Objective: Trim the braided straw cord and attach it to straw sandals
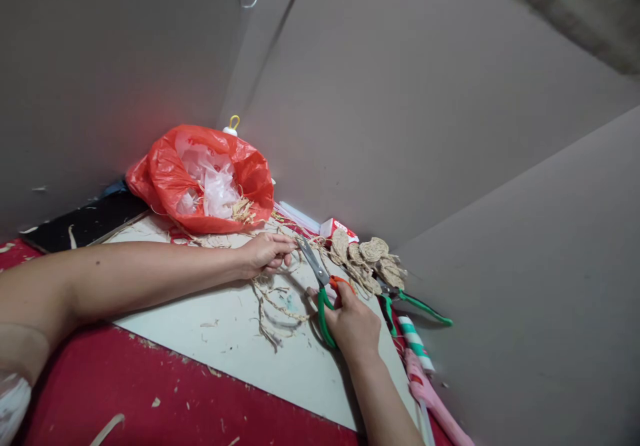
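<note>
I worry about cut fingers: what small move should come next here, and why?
Probably ease the left hand slightly back from the scissors, since the right hand holds them with the blade tips right beside the left fingertips.

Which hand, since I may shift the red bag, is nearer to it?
Left. The left hand is just in front of the red bag; the right hand, holding the scissors, is farther right and nearer the camera.

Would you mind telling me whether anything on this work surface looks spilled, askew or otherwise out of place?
Mostly litter: pale fibre-like scraps lie strewn over the red surface and the white board, outside the red plastic bag that holds similar bits. Nothing looks clearly damaged.
</note>
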Tool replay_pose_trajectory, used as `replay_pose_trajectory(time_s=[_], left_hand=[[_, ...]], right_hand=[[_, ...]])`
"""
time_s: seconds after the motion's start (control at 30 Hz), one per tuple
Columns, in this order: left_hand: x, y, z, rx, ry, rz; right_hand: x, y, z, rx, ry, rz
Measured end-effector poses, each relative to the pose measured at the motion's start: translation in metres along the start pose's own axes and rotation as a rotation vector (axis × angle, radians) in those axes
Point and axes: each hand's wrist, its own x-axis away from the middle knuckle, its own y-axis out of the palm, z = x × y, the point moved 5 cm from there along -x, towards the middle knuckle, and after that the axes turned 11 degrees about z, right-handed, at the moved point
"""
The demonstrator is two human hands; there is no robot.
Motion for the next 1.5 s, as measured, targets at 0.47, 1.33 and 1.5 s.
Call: replay_pose_trajectory(time_s=[0.47,1.33,1.5], left_hand=[[-0.003,-0.002,-0.006,-0.031,-0.056,0.006],[-0.013,-0.012,0.000,-0.004,0.035,0.100],[-0.014,-0.012,-0.002,-0.033,0.043,0.109]], right_hand=[[-0.001,0.000,-0.002,-0.048,0.045,-0.094],[0.001,0.002,-0.009,-0.030,-0.090,-0.097],[0.000,-0.003,-0.011,0.061,-0.085,-0.031]])
